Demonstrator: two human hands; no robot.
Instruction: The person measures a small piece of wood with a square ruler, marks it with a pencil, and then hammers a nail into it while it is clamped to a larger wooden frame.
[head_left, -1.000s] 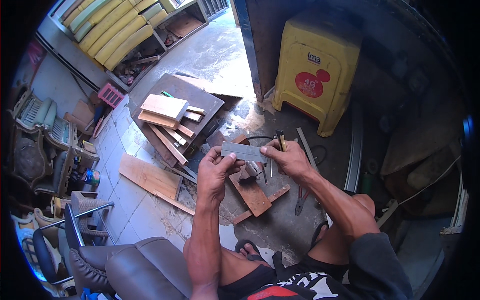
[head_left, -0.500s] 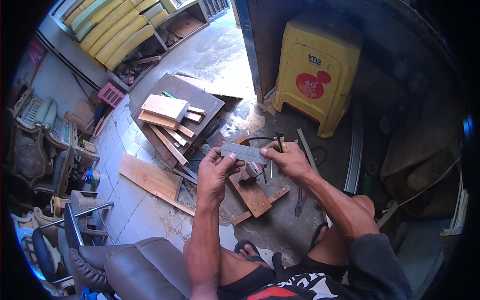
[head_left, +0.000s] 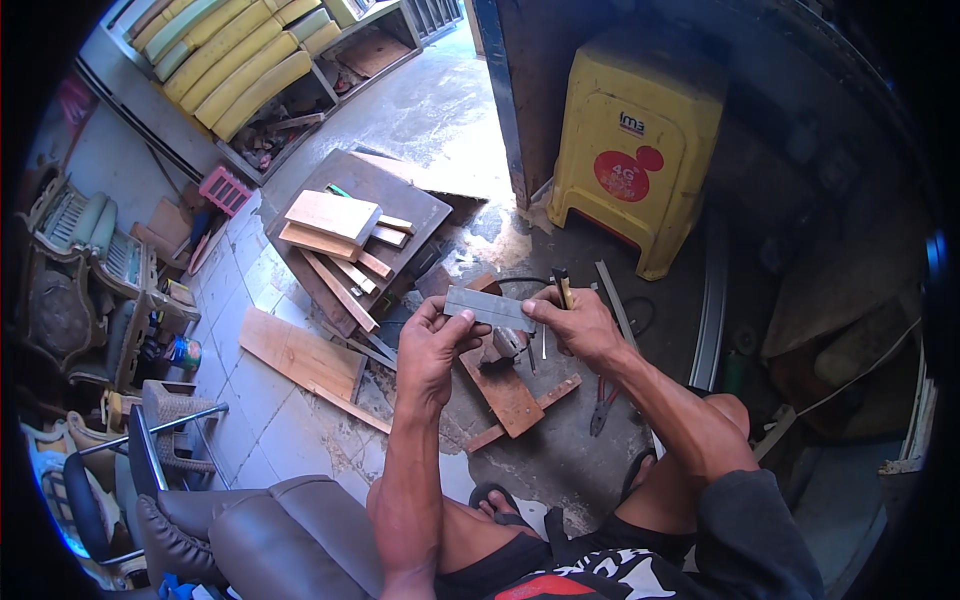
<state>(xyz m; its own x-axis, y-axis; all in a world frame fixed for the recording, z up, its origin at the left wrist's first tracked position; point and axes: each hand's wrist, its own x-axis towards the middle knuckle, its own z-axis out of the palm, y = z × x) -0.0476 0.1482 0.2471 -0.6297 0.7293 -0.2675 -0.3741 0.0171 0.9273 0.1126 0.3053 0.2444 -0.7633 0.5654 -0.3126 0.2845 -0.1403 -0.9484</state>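
A flat grey rectangular piece (head_left: 490, 308) with a thin line along its face is held up between my hands, above the floor. Its left end is pinched by my left hand (head_left: 430, 345), thumb on the face. My right hand (head_left: 582, 325) grips the other end with thumb and fingers. A slim yellow and black tool (head_left: 564, 290) sticks up from that same hand; its exact kind is unclear. Beneath the piece stands a wooden stand (head_left: 512, 400), with a partly hidden metal part (head_left: 510, 343) on it. Red-handled pliers (head_left: 602, 408) lie on the floor to the right.
Cut wood blocks (head_left: 332, 217) and strips lie on a low dark table (head_left: 420, 205) ahead left. A wooden board (head_left: 300, 355) rests on the floor tiles. One yellow plastic stool (head_left: 640, 150) stands far right. A dark padded seat (head_left: 290, 530) is near left.
Both hands keep hold of the grey piece, which has barely shifted. The whole view has moved very slightly.
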